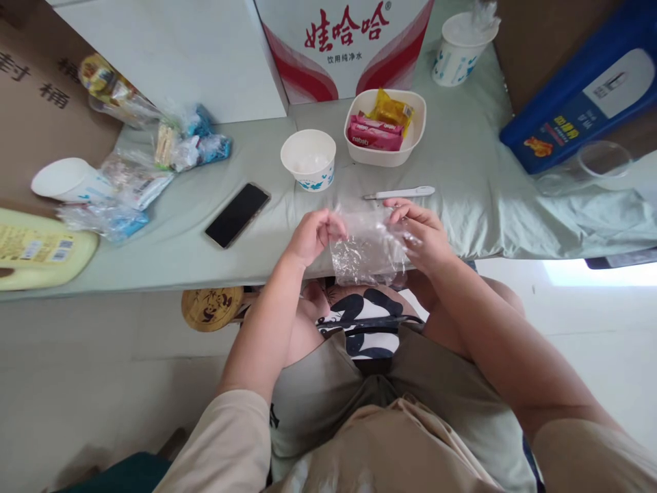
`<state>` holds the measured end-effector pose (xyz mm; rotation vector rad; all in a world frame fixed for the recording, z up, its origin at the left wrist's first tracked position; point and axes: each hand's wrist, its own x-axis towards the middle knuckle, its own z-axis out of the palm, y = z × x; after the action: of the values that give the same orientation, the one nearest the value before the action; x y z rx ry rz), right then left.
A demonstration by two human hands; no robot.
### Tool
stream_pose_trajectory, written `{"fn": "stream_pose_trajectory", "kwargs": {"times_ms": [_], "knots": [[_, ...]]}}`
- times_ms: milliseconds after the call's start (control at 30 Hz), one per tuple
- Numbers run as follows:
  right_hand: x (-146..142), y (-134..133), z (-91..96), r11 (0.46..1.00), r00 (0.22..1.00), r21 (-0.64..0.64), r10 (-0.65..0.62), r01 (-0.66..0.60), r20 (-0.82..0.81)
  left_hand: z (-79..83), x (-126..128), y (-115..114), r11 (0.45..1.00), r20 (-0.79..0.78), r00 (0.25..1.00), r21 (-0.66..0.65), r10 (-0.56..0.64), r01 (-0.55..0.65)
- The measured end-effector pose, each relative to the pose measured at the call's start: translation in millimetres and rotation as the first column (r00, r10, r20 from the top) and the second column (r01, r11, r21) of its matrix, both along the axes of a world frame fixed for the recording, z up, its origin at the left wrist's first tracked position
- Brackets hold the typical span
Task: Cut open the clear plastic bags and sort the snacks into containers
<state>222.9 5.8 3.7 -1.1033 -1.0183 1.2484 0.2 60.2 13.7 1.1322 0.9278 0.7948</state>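
A clear plastic bag (365, 257) hangs between my two hands at the table's front edge. My left hand (314, 236) is closed on its upper left corner, fingers curled. My right hand (423, 236) pinches the crumpled upper right side of the bag. Just beyond the bag lies a white utility knife (403, 193). Behind my left hand stands a white paper bowl (308, 154) with blue marks. A white rectangular bowl (377, 159) holds a pink nabati packet (374, 133) and a yellow packet (393, 109).
A black phone (237, 214) lies on the green cloth (267, 253). At left are plastic-wrapped packets (200, 147), a tipped paper cup (72, 179) and a pale yellow jug (46, 250). A paper cup (454, 58), blue bottle (580, 89) and clear cup (585, 168) are right. A printed carton (343, 75) stands behind.
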Motion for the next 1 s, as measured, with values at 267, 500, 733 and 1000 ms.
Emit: {"fn": "stream_pose_trajectory", "kwargs": {"times_ms": [267, 500, 733, 1000], "knots": [[-4.9, 2.2, -10.3, 0.98, 0.997, -0.197, 0.007, 0.007, 0.072, -17.3, 2.0, 3.2, 0.94, -0.133, 0.984, 0.336, 0.116, -0.065], [-7.9, 4.8, -1.1, 0.994, 0.992, -0.065, -0.091, 0.086, -0.087, -10.3, 19.7, -12.5, 0.996, 0.142, 0.99, -0.085, -0.025, 0.038], [-11.2, 1.8, 2.6, 0.975, 0.986, -0.213, 0.1, -0.07, 0.133, -4.3, 16.9, -9.0, 0.999, -0.04, 0.999, -0.039, -0.012, 0.011], [-4.6, -5.3, 19.1, 0.988, 0.992, -0.126, 0.076, -0.089, -0.1, 5.2, 3.8, -4.1, 0.982, 0.155, 0.98, -0.121, -0.123, 0.142]]}}
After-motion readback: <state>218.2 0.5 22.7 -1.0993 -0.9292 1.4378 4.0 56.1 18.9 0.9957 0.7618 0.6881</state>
